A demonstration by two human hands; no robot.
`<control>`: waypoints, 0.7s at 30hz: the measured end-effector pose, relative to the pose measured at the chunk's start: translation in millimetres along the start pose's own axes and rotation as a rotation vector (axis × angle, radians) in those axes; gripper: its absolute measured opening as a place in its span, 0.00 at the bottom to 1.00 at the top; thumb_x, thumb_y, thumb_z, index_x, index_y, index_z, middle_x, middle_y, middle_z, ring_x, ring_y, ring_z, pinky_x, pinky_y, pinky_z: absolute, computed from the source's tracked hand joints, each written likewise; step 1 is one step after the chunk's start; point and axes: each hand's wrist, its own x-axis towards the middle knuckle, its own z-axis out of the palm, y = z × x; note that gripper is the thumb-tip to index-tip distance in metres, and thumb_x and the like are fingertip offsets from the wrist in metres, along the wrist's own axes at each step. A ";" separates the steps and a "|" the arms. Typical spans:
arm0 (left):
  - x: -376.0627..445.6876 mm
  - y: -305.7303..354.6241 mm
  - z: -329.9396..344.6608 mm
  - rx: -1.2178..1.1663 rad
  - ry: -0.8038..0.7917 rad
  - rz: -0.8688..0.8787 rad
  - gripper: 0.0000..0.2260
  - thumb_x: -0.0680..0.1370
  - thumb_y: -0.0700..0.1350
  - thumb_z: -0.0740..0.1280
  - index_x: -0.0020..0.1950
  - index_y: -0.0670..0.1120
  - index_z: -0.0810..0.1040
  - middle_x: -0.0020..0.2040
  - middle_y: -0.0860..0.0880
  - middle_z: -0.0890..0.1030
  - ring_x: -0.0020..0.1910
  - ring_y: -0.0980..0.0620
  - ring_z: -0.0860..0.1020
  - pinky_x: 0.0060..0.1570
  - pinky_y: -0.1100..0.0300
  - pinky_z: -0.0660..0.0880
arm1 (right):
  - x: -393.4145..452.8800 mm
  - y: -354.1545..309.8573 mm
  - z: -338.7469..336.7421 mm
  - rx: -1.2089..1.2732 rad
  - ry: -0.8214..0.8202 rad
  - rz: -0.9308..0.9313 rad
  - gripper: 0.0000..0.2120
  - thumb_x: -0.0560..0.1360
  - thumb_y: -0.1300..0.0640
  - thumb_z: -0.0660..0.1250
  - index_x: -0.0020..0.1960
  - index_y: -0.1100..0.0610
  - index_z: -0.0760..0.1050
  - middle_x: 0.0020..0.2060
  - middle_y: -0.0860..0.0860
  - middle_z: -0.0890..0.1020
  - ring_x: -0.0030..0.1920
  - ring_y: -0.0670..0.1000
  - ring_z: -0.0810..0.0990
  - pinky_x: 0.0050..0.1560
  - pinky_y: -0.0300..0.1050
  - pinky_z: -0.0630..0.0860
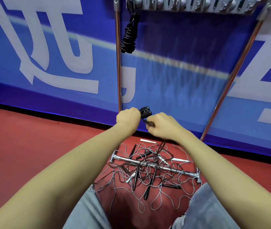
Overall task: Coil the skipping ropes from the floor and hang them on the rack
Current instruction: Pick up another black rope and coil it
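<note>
My left hand (128,117) grips the two black handles of a skipping rope (145,111), held together in front of me. My right hand (162,125) pinches that rope's dark cord just below the handles; the cord hangs down to the floor. A tangled pile of skipping ropes (148,172), black and white handles with thin cords, lies on the red floor between my knees. One coiled black rope (130,35) hangs from a hook at the left end of the metal rack (196,4) at the top.
The rack's chrome legs (118,63) slope down to a base bar (153,165) lying under the pile. A blue banner wall (48,55) with white letters stands behind. My knees in grey trousers (207,207) flank the pile.
</note>
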 end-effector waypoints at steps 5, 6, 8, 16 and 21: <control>0.1 -8.9 1.5 0.232 0.020 0.259 0.10 0.77 0.35 0.58 0.57 0.40 0.70 0.50 0.44 0.80 0.47 0.41 0.80 0.35 0.55 0.65 | 17.8 1.8 -15.3 0.044 0.305 -0.036 0.12 0.74 0.62 0.60 0.52 0.53 0.79 0.42 0.52 0.83 0.46 0.58 0.78 0.41 0.48 0.74; 0.0 -9.8 0.2 0.252 0.026 0.311 0.09 0.78 0.36 0.57 0.57 0.40 0.70 0.50 0.44 0.80 0.47 0.40 0.79 0.35 0.55 0.64 | 21.4 3.6 -13.2 0.217 0.368 0.019 0.11 0.74 0.63 0.61 0.51 0.53 0.79 0.37 0.51 0.82 0.41 0.57 0.78 0.41 0.48 0.75; 0.1 -12.1 -2.1 0.291 0.054 0.404 0.08 0.78 0.37 0.56 0.56 0.41 0.70 0.48 0.44 0.81 0.45 0.40 0.79 0.34 0.56 0.63 | 28.1 8.4 -8.0 0.423 0.422 0.122 0.07 0.76 0.61 0.63 0.48 0.53 0.79 0.28 0.47 0.75 0.33 0.52 0.73 0.38 0.46 0.73; -0.2 -17.1 -6.8 0.269 0.232 0.713 0.06 0.74 0.42 0.67 0.47 0.42 0.72 0.36 0.46 0.79 0.33 0.42 0.77 0.25 0.61 0.54 | 29.4 39.4 -1.9 0.724 0.340 0.406 0.10 0.66 0.60 0.78 0.42 0.56 0.77 0.24 0.46 0.69 0.25 0.44 0.66 0.25 0.32 0.62; -0.3 -15.6 -11.8 0.048 0.465 0.745 0.04 0.67 0.42 0.60 0.33 0.43 0.71 0.22 0.50 0.71 0.18 0.47 0.70 0.24 0.68 0.51 | 24.3 46.2 13.2 0.739 0.375 0.445 0.16 0.71 0.51 0.74 0.31 0.55 0.71 0.29 0.52 0.77 0.34 0.54 0.75 0.38 0.46 0.71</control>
